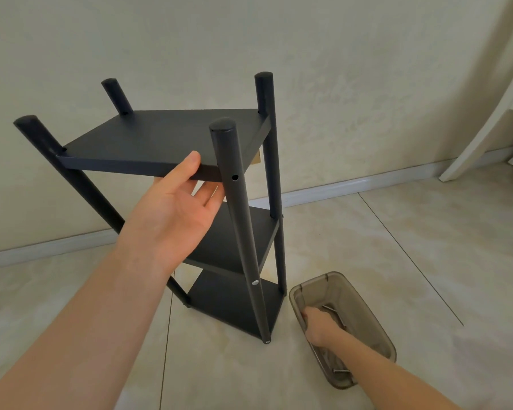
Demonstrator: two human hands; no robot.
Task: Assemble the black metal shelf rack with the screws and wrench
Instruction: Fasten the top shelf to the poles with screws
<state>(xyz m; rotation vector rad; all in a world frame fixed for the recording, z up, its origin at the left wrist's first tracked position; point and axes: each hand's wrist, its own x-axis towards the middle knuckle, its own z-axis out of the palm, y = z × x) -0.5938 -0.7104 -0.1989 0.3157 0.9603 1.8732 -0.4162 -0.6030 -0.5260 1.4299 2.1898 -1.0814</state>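
The black metal shelf rack [160, 137] stands on the floor with three shelves and four round posts. My left hand [178, 208] holds the front edge of the top shelf, thumb on top and fingers underneath. The near right post [243, 232] has an empty screw hole beside the top shelf and silver screw heads lower down. My right hand [317, 324] reaches down into a smoky clear plastic tray [376, 329] on the floor, fingers curled among long metal screws [333, 312]. Whether it grips one is hidden.
The rack stands near a pale wall with a white baseboard [353, 187]. White furniture legs [486, 119] lean in at the far right. Beige floor tiles [427, 247] spread around the rack and tray.
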